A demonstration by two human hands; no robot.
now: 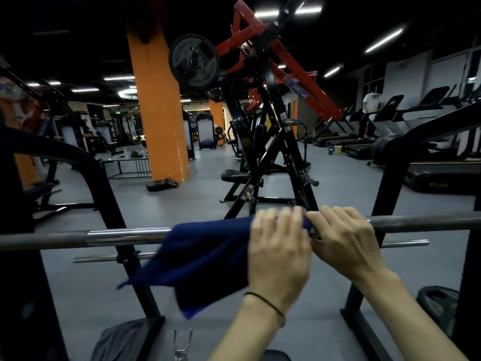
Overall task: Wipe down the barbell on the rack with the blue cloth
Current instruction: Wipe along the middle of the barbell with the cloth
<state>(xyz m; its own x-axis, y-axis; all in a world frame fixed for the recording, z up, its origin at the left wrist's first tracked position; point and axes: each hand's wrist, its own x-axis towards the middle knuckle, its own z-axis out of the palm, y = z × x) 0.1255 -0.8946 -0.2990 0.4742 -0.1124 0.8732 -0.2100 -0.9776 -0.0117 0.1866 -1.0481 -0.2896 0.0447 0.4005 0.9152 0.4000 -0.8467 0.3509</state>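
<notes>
Fingers [276, 217] of our left hand [278, 252] curl over the bar [125, 237], clamping the cloth [205, 256] round it; a thin dark band sits on that wrist. Our right hand [343, 241] grips the bare bar just beside the left, fingers wrapped over the top and touching the cloth's right end. Cloth is dark blue, draped over mid-bar, most of it hanging loose below and to the left, blurred. Bar lies level across the black rack [104, 194], chrome section left of the cloth, duller grey further out both ways. A thinner rod [406, 243] runs parallel behind and lower.

Floor [182, 199] is grey matting. Room is a dim gym: orange pillar [161, 113], strip lights on a black ceiling, a red-and-black plate machine [260, 105] with one plate [194, 61] mounted high. Treadmills [426, 162] line the right wall; a person in a white top [371, 100] stands on one.

Writing: raised letters on the plate, unreadable; yellow lettering on the nearest treadmill's base, too blurred to make out.
</notes>
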